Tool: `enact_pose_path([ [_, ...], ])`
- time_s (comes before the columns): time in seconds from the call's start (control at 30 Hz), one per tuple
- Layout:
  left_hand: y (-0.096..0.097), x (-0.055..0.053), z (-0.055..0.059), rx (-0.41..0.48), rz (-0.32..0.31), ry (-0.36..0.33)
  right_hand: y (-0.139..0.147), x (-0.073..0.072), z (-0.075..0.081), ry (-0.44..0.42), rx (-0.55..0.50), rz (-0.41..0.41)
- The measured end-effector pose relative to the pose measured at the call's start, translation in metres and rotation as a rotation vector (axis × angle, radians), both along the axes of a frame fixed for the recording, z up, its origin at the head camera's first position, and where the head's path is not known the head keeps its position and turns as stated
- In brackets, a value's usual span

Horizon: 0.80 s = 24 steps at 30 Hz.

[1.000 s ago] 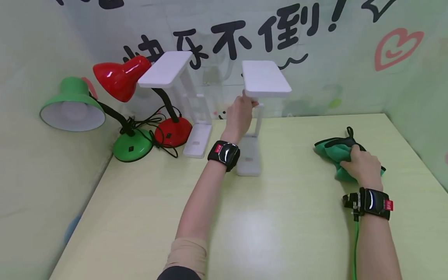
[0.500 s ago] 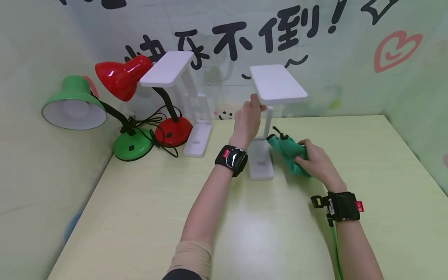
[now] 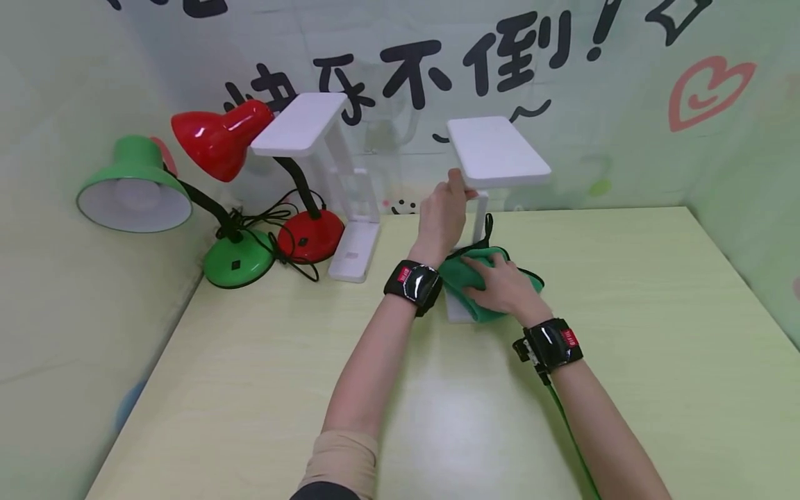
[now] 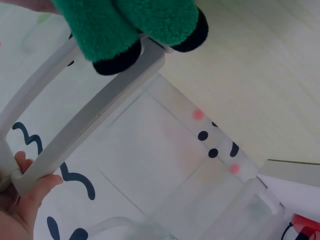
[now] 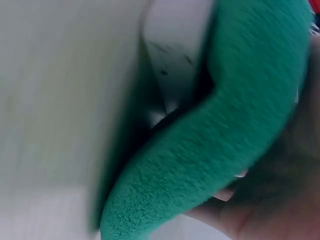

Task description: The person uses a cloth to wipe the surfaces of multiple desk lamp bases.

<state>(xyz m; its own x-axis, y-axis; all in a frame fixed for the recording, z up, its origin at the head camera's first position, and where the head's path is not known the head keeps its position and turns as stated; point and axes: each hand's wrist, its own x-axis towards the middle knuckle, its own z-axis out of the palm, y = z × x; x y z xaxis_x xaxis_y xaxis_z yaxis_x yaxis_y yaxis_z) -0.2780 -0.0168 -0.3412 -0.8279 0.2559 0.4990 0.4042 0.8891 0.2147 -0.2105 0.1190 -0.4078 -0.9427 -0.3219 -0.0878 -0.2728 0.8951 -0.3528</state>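
My left hand (image 3: 439,221) grips the upper arm of a white desk lamp just below its flat rectangular head (image 3: 500,154). In the left wrist view, its thumb and fingers hold the joint of the pale lamp arm (image 4: 100,107). My right hand (image 3: 505,286) holds a green plush cloth (image 3: 459,276) with black edging and a black loop against the lamp's base (image 3: 459,310). The cloth hides most of that base. Up close in the right wrist view, the fuzzy cloth (image 5: 210,145) wraps beside a white part of the lamp (image 5: 175,60), with fingers partly hidden behind it.
Left of the hands stands a second white lamp (image 3: 355,250). Beyond it are a red lamp (image 3: 312,236) and a green lamp (image 3: 234,262), with tangled black cables (image 3: 281,243) around their bases. A lettered wall (image 3: 387,160) borders the table's back edge.
My right hand has carried the cloth leftwards from the table's right side onto the lamp base. The held lamp and my left hand shifted slightly right, then stayed put.
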Motion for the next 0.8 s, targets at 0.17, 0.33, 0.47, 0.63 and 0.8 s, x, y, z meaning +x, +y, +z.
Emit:
enact_pose_path([
  [0.17, 0.000, -0.001, 0.000, 0.033, -0.025, -0.008, -0.007, 0.012, -0.001, 0.021, 0.051, -0.011],
  [0.33, 0.000, -0.001, 0.000, 0.035, -0.024, -0.019, -0.013, 0.038, 0.005, 0.015, 0.080, -0.017],
  [0.47, -0.001, -0.001, 0.001, 0.034, -0.022, -0.033, -0.021, 0.052, 0.007, -0.001, 0.112, -0.050],
  [0.63, -0.001, -0.001, 0.000, 0.068, -0.047, -0.020, -0.021, 0.038, 0.005, -0.052, 0.115, -0.078],
  [0.8, -0.001, -0.001, 0.000, 0.081, -0.053, -0.018, -0.015, 0.008, 0.005, -0.104, 0.069, -0.072],
])
